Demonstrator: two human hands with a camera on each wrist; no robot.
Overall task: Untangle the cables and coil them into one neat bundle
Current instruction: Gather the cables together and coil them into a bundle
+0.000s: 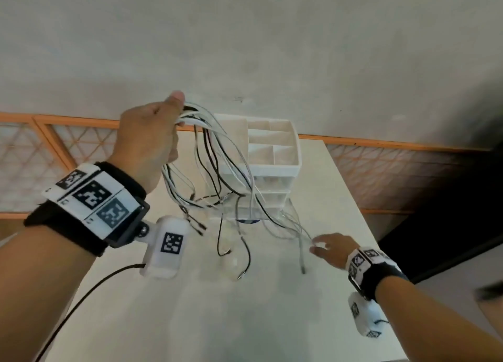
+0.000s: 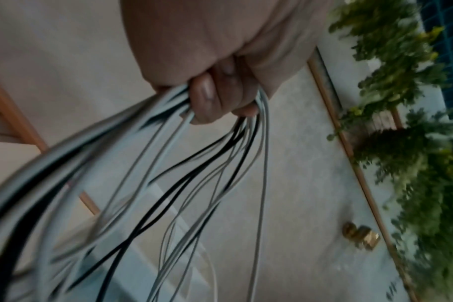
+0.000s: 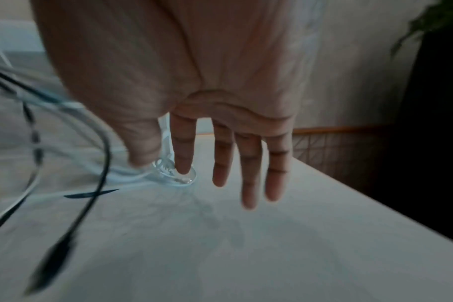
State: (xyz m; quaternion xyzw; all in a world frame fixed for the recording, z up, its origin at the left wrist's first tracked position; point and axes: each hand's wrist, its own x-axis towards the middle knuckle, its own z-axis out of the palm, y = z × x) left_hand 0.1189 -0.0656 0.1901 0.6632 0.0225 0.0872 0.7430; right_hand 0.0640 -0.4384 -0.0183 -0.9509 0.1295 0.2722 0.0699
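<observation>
A bunch of black and white cables (image 1: 217,166) hangs in long loops from my raised left hand (image 1: 178,111). That hand grips them at the top, with the fingers (image 2: 210,98) curled round the strands (image 2: 168,173). The loose ends trail down onto the white table (image 1: 190,307). My right hand (image 1: 317,246) is low over the table at the right. Its thumb and index finger (image 3: 182,163) pinch a white cable (image 3: 132,175) where it curls on the table, and the other fingers are straight. A black plug (image 3: 52,263) dangles near that hand.
A white drawer organiser (image 1: 275,155) with open top compartments stands at the back of the table, just behind the hanging cables. The table's right edge (image 1: 364,225) is close to my right hand. An orange-framed lattice panel (image 1: 68,144) runs along the wall.
</observation>
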